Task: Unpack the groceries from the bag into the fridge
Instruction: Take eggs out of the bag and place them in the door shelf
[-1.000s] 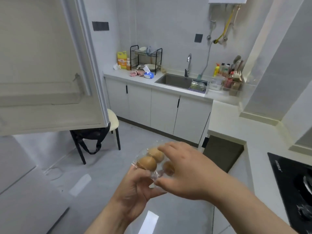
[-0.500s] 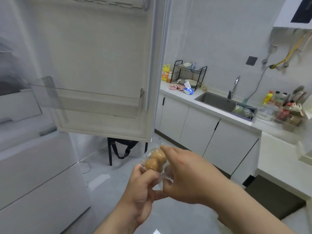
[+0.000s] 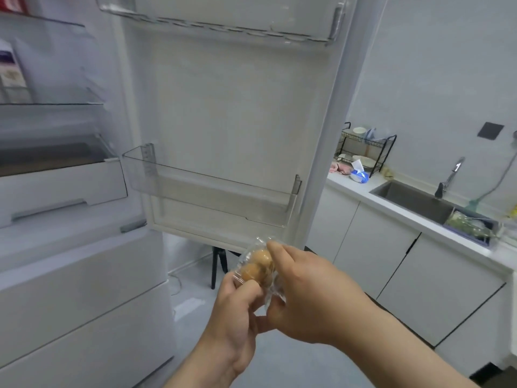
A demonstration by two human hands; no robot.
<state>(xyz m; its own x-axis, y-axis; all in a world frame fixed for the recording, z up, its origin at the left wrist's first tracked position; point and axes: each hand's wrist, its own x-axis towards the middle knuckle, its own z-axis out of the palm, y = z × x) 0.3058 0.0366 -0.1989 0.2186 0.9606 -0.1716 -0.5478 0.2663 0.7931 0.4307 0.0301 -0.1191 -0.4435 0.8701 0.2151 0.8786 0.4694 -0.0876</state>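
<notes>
1. Fridge [image 3: 84, 303]: standing open, filling the left and centre of the view. A second ago, only a slice of door at the left edge, with kitchen units ahead. Glass shelf [image 3: 50, 103] and white drawer [image 3: 56, 186] at far left.
2. Fridge door [image 3: 223, 107]: swung wide, inner face turned almost square to the viewer. Seen at a slant and mostly out of frame a second ago.
3. Lower door bin [image 3: 212, 194]: clear plastic, just above and beyond the hands. Brought from the far left to dead ahead within the last second. Judged a likely landing place, an inner shelf equally possible.
4. Right hand [image 3: 310, 298]: fingers curled over the top and right side of the pack, thumb underneath. Grip unchanged over the second.
5. Left hand [image 3: 235, 312]: gripping the pack's lower left corner, fingers wrapped from below. Likewise unchanged.
6. Egg pack [image 3: 256, 264]: clear clamshell, at least two brown eggs visible through it. Held in mid-air between both hands, below the lower door bin, touching no part of the fridge. Same two-handed hold as before, only the surroundings different. Carry judged nearly done, placing not yet begun. Fragile load, so gentle setting down advised.
</notes>
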